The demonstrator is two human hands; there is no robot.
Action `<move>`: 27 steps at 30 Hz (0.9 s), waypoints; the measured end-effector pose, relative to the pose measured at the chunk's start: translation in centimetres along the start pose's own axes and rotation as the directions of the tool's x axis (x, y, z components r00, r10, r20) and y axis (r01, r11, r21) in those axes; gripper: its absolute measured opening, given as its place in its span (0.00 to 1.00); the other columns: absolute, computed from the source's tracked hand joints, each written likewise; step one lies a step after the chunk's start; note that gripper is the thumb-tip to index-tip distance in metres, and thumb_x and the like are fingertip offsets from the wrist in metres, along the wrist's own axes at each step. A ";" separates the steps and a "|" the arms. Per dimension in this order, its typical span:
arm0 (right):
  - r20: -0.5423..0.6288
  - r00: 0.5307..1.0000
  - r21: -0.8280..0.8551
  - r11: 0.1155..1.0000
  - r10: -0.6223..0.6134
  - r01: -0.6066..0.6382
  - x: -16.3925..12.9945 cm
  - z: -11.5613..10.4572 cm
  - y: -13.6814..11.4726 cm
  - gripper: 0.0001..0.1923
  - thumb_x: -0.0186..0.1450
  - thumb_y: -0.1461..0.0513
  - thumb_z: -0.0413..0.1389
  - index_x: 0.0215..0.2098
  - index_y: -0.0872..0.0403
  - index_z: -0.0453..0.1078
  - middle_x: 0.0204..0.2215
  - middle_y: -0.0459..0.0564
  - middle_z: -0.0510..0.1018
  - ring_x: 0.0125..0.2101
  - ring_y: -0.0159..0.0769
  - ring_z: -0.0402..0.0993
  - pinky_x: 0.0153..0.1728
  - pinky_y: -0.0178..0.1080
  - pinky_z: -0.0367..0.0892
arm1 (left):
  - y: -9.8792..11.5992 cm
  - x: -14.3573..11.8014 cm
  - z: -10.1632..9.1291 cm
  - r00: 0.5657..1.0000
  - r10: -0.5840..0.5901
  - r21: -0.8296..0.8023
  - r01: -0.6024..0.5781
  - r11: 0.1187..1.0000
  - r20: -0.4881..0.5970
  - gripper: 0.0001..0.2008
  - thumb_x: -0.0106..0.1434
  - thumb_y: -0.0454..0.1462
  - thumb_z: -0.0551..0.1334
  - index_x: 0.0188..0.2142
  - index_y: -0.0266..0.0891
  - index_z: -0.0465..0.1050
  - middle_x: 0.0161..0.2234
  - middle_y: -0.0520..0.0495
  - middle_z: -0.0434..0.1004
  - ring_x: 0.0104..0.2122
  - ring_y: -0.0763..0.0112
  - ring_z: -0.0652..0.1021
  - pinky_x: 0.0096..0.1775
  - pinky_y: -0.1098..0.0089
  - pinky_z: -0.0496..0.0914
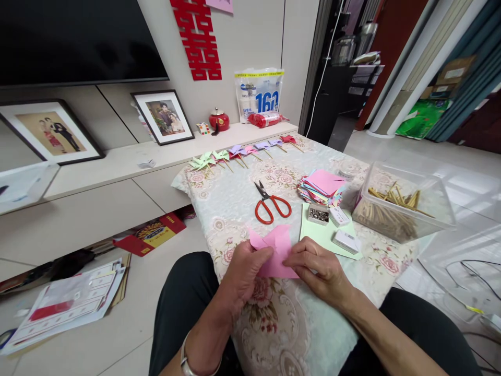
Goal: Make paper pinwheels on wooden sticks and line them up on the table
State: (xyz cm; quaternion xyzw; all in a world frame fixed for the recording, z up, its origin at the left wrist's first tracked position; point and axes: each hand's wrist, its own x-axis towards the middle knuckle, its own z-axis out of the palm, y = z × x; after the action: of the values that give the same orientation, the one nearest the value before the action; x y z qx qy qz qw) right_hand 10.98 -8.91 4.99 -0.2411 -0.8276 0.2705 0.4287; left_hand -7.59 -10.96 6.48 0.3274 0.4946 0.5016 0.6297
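A square of pink paper, with cuts and a bent flap at its top, is held just above the floral tablecloth. My left hand grips its left side, thumb pressed on the front. At the right edge, my right hand pinches the sheet between thumb and fingers. Beyond the paper lie red-handled scissors, blades partly apart and pointing away. Right of them sits a stack of coloured paper squares. An opened small box of metal pins rests on a light green sheet.
Finished paper pinwheels on sticks line the table's far edge. Two small white boxes lie on the green sheet. A clear plastic bin of thin sticks stands at the right. Behind the table runs a low cabinet with framed photos.
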 end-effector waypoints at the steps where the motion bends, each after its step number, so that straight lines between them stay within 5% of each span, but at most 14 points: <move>1: 0.015 1.000 0.007 1.000 -0.001 0.001 0.0 0.0 0.0 0.14 0.69 0.71 0.52 0.44 0.51 0.76 0.35 0.51 0.75 0.35 0.35 0.74 0.33 0.36 0.69 | -0.1 0.0 0.0 1.000 0.005 0.022 -0.005 1.000 -0.009 0.06 0.50 0.38 0.67 0.25 0.36 0.75 0.21 0.52 0.73 0.25 0.70 0.72 0.30 0.71 0.66; 6: 0.060 0.997 0.112 0.993 0.040 -0.047 0.0 -0.1 0.1 0.09 0.69 0.68 0.54 0.42 0.52 0.76 0.35 0.51 0.77 0.36 0.36 0.74 0.37 0.37 0.69 | -0.7 0.3 -0.2 0.999 0.026 0.128 -0.020 0.992 -0.044 0.07 0.50 0.37 0.66 0.27 0.35 0.74 0.22 0.52 0.72 0.24 0.72 0.70 0.27 0.72 0.64; 13: 0.135 0.959 0.189 0.944 0.249 -0.271 0.5 -0.3 -0.5 0.07 0.69 0.61 0.57 0.34 0.54 0.74 0.31 0.49 0.76 0.32 0.35 0.72 0.35 0.36 0.66 | -0.3 0.1 0.5 0.997 0.047 0.238 -0.031 0.971 -0.062 0.05 0.51 0.36 0.64 0.25 0.36 0.71 0.21 0.55 0.69 0.22 0.76 0.65 0.24 0.74 0.59; 27: 0.239 0.779 0.236 0.744 0.579 -0.625 0.8 0.2 -0.3 0.12 0.62 0.57 0.59 0.25 0.55 0.66 0.20 0.41 0.65 0.23 0.28 0.57 0.24 0.33 0.52 | -0.8 -0.1 0.8 0.997 -0.060 0.226 0.070 0.972 -0.052 0.05 0.50 0.36 0.64 0.24 0.37 0.70 0.16 0.57 0.66 0.14 0.79 0.64 0.18 0.76 0.56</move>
State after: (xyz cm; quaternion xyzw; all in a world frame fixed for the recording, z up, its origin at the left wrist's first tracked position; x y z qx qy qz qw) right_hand 10.39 -8.72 5.56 -0.4063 -0.6830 0.5352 0.2863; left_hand -6.61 -11.25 6.02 0.3697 0.5734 0.4279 0.5928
